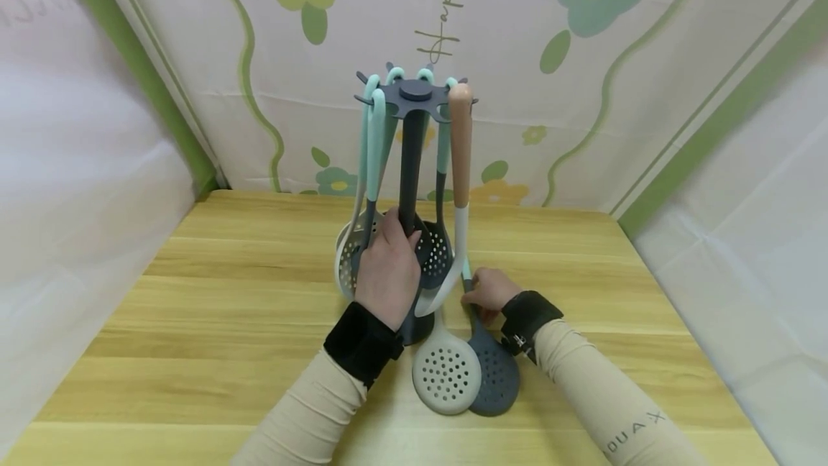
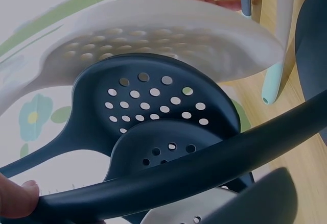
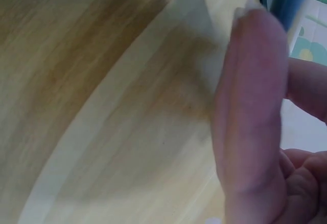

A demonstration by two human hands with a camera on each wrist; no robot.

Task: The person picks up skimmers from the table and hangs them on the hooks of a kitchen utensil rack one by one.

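Observation:
My left hand (image 1: 390, 268) grips the dark upright pole (image 1: 411, 157) of a utensil stand, low down among the hanging tools. Lying on the table at its right, a dark grey skimmer (image 1: 499, 383) has its handle pinched by my right hand (image 1: 493, 289). A pale grey skimmer (image 1: 446, 372) lies beside it, slightly overlapping its head. In the right wrist view, fingers (image 3: 255, 101) fill much of the picture, with only a bit of dark handle (image 3: 288, 2) at the top. The left wrist view shows the pole (image 2: 168, 183) crossing before a hanging dark skimmer (image 2: 148, 96).
Several mint-handled utensils hang from the stand's hooked top (image 1: 415, 90). A pale utensil with a brown handle (image 1: 461, 149) hangs at the front right. The wooden table (image 1: 213, 322) ends at flowered fabric (image 1: 401, 13) behind, with pale fabric sides.

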